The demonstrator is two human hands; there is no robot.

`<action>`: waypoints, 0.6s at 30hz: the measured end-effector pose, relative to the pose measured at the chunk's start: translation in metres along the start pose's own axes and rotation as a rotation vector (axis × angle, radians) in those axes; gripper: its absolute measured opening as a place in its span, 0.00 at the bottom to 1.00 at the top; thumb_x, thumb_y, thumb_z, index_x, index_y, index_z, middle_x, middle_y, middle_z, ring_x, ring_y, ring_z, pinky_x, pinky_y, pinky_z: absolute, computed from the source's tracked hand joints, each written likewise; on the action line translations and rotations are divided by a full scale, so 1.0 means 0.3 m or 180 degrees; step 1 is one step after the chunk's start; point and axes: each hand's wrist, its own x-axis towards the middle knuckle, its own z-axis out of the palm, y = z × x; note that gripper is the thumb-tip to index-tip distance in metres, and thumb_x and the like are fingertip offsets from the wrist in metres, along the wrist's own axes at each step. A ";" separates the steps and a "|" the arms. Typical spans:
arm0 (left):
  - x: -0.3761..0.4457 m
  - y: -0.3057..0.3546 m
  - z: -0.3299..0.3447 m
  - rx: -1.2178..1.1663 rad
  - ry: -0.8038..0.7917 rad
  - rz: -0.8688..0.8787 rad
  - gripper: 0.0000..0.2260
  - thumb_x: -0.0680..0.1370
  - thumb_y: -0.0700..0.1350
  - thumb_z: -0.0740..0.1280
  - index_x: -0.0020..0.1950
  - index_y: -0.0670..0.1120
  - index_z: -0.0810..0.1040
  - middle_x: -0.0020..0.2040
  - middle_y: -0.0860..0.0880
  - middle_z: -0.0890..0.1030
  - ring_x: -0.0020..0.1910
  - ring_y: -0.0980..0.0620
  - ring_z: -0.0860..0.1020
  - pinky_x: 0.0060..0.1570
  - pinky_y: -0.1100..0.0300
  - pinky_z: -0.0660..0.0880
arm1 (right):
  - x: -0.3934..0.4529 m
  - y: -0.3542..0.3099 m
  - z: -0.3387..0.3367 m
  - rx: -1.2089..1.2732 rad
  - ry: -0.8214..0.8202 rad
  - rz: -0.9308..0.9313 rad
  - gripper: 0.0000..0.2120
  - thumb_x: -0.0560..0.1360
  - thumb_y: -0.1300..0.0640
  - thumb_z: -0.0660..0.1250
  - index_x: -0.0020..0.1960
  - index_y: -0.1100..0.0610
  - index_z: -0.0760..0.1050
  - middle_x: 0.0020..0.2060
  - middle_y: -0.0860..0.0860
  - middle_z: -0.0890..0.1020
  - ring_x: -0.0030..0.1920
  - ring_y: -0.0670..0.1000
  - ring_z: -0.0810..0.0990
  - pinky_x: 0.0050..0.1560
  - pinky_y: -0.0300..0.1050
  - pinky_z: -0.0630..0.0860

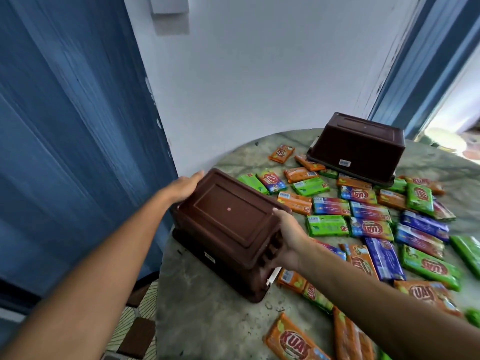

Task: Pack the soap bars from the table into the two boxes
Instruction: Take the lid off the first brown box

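A brown plastic box (226, 219) lies bottom-up and tilted at the table's left edge. My left hand (185, 187) presses flat against its far left side, fingers straight. My right hand (289, 241) grips its right end, thumb on the upturned bottom and fingers hidden round the side. A second brown box (361, 144) rests upside down at the back of the table, on top of some bars. Several wrapped soap bars in orange (294, 202), green (326, 226) and blue (384, 258) lie scattered over the table to the right of both boxes.
The round mottled grey-green table (207, 323) stands against a white wall, with a blue door (78, 152) on the left. Patterned floor tiles (137, 331) show below the table's left edge. A bright doorway (452, 126) opens at the far right.
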 end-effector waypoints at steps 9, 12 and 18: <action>-0.136 0.122 -0.058 -0.3005 0.0334 0.0657 0.25 0.79 0.62 0.53 0.41 0.46 0.80 0.40 0.50 0.80 0.30 0.57 0.78 0.33 0.60 0.70 | -0.125 -0.153 -0.126 0.0615 0.0016 -0.1771 0.21 0.79 0.39 0.53 0.49 0.53 0.78 0.43 0.50 0.81 0.41 0.48 0.77 0.43 0.46 0.72; -0.161 0.140 -0.042 -0.4337 0.0303 0.0772 0.29 0.78 0.62 0.54 0.35 0.43 0.82 0.41 0.45 0.81 0.41 0.49 0.79 0.43 0.54 0.74 | -0.165 -0.247 -0.262 0.1141 0.0235 -0.2029 0.27 0.79 0.38 0.52 0.44 0.58 0.78 0.41 0.50 0.84 0.44 0.49 0.80 0.54 0.51 0.71; -0.269 0.240 0.117 -0.3997 -0.0880 0.0230 0.33 0.74 0.68 0.56 0.56 0.39 0.78 0.50 0.40 0.83 0.50 0.43 0.81 0.51 0.49 0.75 | -0.236 -0.259 -0.464 0.1041 -0.0320 -0.1204 0.38 0.70 0.29 0.59 0.59 0.62 0.78 0.54 0.62 0.83 0.52 0.60 0.83 0.51 0.54 0.80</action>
